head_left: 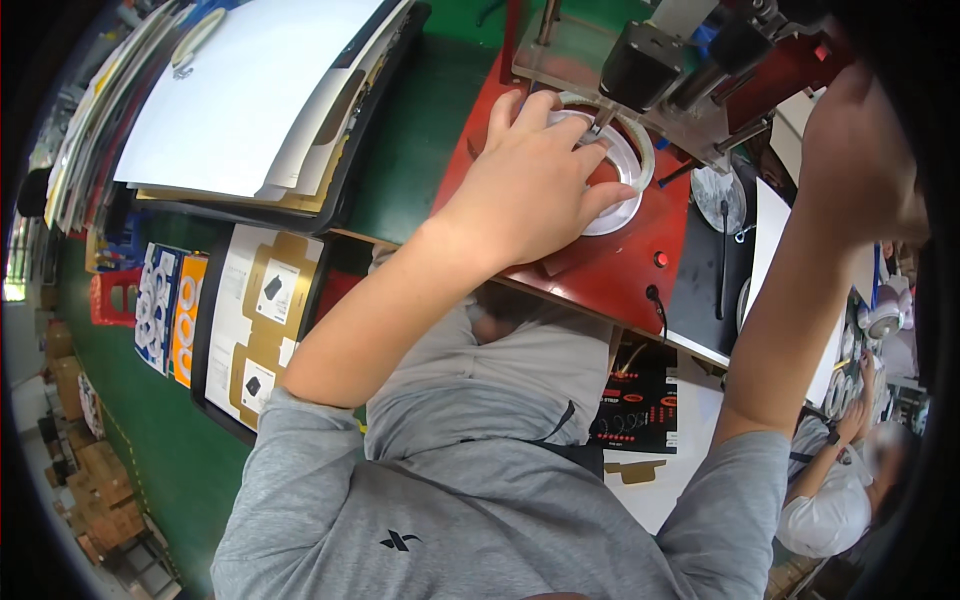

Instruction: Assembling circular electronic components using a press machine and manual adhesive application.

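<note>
My left hand [545, 170] rests on a round white reel [625, 212], its fingers spread and thumb stretched out across the rim. The reel lies on the red base plate [590, 275] of a bench machine, under a thin metal tip [603, 120]. A pale coil [640, 135] lies around the reel's far side. My fingers cover part of the reel. Raised at the far right beside the machine's red arm [790, 75], my right hand [865, 150] is blurred and partly dark; its fingers and anything in them cannot be made out.
A black motor block [640, 65] and clear plate overhang the base. A red button [661, 259] sits at its right corner. Stacked card sheets [240, 95] fill a black tray at the far left. A metal disc [718, 195] lies right. Another person [835, 490] works at lower right.
</note>
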Demonstrator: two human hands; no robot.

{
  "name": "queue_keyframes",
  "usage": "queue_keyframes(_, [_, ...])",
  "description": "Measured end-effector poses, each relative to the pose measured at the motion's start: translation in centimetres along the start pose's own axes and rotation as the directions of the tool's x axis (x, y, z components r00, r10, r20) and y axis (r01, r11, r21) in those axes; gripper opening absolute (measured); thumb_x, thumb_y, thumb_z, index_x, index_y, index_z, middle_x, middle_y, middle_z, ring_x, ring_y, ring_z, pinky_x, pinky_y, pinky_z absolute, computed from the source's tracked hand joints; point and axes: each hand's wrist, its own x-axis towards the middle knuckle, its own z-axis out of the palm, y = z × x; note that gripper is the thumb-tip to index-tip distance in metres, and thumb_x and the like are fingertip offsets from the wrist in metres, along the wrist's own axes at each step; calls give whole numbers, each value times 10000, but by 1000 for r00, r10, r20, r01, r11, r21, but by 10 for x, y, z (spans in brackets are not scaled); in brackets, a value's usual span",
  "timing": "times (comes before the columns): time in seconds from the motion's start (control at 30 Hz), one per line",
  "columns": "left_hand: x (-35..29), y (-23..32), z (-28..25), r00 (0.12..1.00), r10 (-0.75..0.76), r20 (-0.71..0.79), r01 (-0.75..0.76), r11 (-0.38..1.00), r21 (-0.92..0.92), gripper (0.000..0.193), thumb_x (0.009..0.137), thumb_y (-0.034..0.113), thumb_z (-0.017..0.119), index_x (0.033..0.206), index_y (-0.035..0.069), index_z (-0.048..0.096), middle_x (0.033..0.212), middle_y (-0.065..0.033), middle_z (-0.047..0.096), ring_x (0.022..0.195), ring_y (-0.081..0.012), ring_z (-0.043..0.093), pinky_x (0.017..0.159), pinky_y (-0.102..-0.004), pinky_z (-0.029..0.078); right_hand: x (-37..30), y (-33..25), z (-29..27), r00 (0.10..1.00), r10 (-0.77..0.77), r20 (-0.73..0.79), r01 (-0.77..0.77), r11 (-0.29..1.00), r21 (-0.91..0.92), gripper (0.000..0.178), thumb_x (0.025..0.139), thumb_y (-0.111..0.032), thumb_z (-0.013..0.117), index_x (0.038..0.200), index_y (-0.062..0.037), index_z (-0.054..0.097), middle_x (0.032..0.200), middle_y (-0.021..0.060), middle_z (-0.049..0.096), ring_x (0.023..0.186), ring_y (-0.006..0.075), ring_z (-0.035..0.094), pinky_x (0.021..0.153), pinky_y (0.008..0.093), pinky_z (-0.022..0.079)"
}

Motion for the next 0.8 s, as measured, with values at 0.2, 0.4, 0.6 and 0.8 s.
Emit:
queue_keyframes(0.2, [-40,-16,-21,978,-21,-208,-48,946,-321,288,941,227,734,1188,78,731,1258,-137,675,1276,-385,523,1117,-476,401,-10,-171,8,996,-81,36,83,994,-64,292,1047,-20,534,1314,67,615,1199,229,706,1093,355,700,1048,396,511])
queue_keyframes(0.4, [-96,-55,-5,862,-461,-210,267,766,-585,256,939,67,705,1183,-9,688,1202,-172,664,1086,-305,662,948,-377,537,-111,-184,-27,738,382,557,-213,914,-345,350,968,-31,657,1309,29,601,1218,200,686,1164,327,654,1031,416,494])
queue_keyframes(0.6, [-115,-66,24,814,-570,-108,355,636,-685,278,1011,137,644,1238,-24,663,1211,-166,665,1047,-266,681,925,-351,537,-153,-180,-46,378,567,731,-44,800,-598,535,963,-182,643,1476,-59,553,1610,129,441,1514,397,326,1229,527,235])
queue_keyframes(0.8, [-115,-66,25,816,-560,-139,354,676,-647,252,1038,149,594,1206,-23,670,1166,-166,685,1001,-272,687,901,-343,529,-149,-193,-43,331,582,743,2,787,-617,663,886,-240,703,1501,-56,536,1639,75,428,1549,401,272,1245,555,170])
